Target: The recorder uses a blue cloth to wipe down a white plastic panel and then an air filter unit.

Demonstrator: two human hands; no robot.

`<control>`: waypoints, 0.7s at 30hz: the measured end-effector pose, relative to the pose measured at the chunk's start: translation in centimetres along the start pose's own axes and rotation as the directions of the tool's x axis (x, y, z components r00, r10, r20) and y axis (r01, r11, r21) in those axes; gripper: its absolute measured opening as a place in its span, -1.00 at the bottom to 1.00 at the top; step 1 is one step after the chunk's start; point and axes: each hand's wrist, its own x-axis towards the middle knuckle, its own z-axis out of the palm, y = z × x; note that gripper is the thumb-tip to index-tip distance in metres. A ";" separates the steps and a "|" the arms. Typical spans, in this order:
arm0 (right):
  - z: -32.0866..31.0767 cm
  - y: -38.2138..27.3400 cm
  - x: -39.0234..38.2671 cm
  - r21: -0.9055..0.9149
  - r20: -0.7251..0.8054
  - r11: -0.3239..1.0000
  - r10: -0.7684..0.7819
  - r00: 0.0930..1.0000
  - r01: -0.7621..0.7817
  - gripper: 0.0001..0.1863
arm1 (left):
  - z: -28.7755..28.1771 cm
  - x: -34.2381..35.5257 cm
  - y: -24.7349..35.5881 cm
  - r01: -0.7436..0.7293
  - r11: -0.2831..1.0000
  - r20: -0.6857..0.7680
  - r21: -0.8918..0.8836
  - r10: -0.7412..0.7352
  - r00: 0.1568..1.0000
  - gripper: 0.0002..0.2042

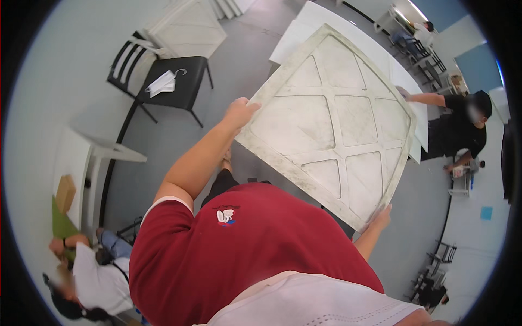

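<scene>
A large square white panel (356, 118) with a raised grid of ribs and grimy smudges is held tilted in front of my body. My left hand (242, 113) grips its left edge, fingers closed round the rim. At the near right corner my right hand (380, 218) is closed on the edge, its fingers partly hidden by the panel. Beyond the panel lies a white tabletop or sheet (296, 41), mostly covered by it. A co-worker's hand (402, 92) is at the panel's far right edge; whether it touches the panel I cannot tell.
A black chair (182, 87) with a white face mask (162, 82) on it stands to the left. Similar panels (187, 27) lean against the wall behind it. A co-worker in black (457, 127) stands at right; another person in white (100, 277) sits at lower left.
</scene>
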 end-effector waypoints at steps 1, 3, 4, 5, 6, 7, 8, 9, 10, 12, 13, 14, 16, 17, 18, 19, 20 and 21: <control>0.9 -0.1 -0.4 -0.030 -0.029 0.999 0.010 1.000 -0.011 -0.36 | 0.2 2.1 0.1 0.021 1.000 0.038 0.004 -0.022 0.999 -0.61; 2.0 -0.3 -1.8 -0.274 -0.078 0.960 0.031 0.996 -0.052 -0.36 | 0.2 5.7 0.8 0.082 0.994 0.154 -0.074 -0.070 0.986 -0.59; 2.2 -0.5 -2.2 -0.280 -0.115 0.958 0.028 0.993 -0.060 -0.36 | 0.4 7.6 0.7 0.081 0.994 0.190 -0.075 -0.065 0.980 -0.59; 2.2 -0.1 -2.8 -0.255 -0.138 0.963 0.048 0.989 -0.082 -0.35 | 0.4 9.6 0.3 0.071 0.997 0.218 -0.018 -0.065 0.974 -0.60; 3.8 -0.8 -2.6 -0.212 -0.155 0.973 0.059 0.986 -0.091 -0.35 | 0.3 12.3 1.1 0.041 0.999 0.234 0.031 -0.047 0.971 -0.61; 5.4 -2.3 -3.6 -0.200 -0.184 0.975 0.056 0.981 -0.093 -0.35 | 0.1 14.4 2.1 0.020 0.999 0.259 0.030 -0.027 0.965 -0.61; 7.2 -3.8 -4.7 -0.250 -0.202 0.961 0.068 0.977 -0.118 -0.35 | -0.2 16.3 3.2 0.042 0.999 0.257 0.015 -0.045 0.965 -0.62; 8.3 -4.8 -6.0 -0.307 -0.223 0.939 0.089 0.971 -0.156 -0.34 | -0.5 17.5 3.6 0.075 0.997 0.260 0.010 -0.075 0.963 -0.63; 9.2 -5.1 -6.6 -0.294 -0.265 0.938 0.104 0.959 -0.183 -0.34 | -0.6 19.5 4.2 0.059 0.998 0.298 0.028 -0.065 0.952 -0.63; 10.9 -5.6 -6.5 -0.512 -0.329 0.824 0.074 0.941 -0.244 -0.35 | -0.2 23.0 5.6 0.061 0.998 0.326 0.011 -0.061 0.943 -0.65; 11.7 -5.6 -6.4 -0.498 -0.363 0.821 0.094 0.927 -0.278 -0.35 | -0.4 24.0 6.6 0.049 0.998 0.357 0.033 -0.057 0.932 -0.65; 12.3 -5.5 -6.2 -0.456 -0.318 0.859 0.088 0.944 -0.234 -0.35 | -0.8 24.6 7.7 0.070 0.997 0.356 0.042 -0.080 0.931 -0.65; 13.8 -6.1 -5.8 -0.394 -0.307 0.892 0.100 0.946 -0.222 -0.34 | -0.7 26.3 8.9 0.075 0.994 0.382 0.078 -0.099 0.919 -0.65; 14.8 -6.8 -5.5 -0.482 -0.299 0.845 0.089 0.950 -0.231 -0.34 | -0.5 27.8 8.9 0.088 0.994 0.374 0.058 -0.103 0.922 -0.66; 15.7 -7.5 -4.9 -0.565 -0.286 0.791 0.082 0.955 -0.237 -0.33 | -0.1 29.2 9.1 0.101 0.994 0.365 0.038 -0.108 0.925 -0.67; 16.9 -8.0 -4.1 -0.545 -0.318 0.793 0.104 0.942 -0.272 -0.33 | 0.5 30.7 9.7 0.081 0.995 0.391 0.063 -0.100 0.915 -0.67; 18.0 -8.3 -3.3 -0.582 -0.272 0.775 0.099 0.957 -0.246 -0.32 | 1.1 32.1 10.3 0.099 0.993 0.391 0.069 -0.118 0.913 -0.67; 20.5 -8.4 -2.4 -0.601 -0.225 0.769 0.098 0.969 -0.217 -0.31 | 1.2 34.7 11.8 0.098 0.992 0.386 0.078 -0.120 0.914 -0.68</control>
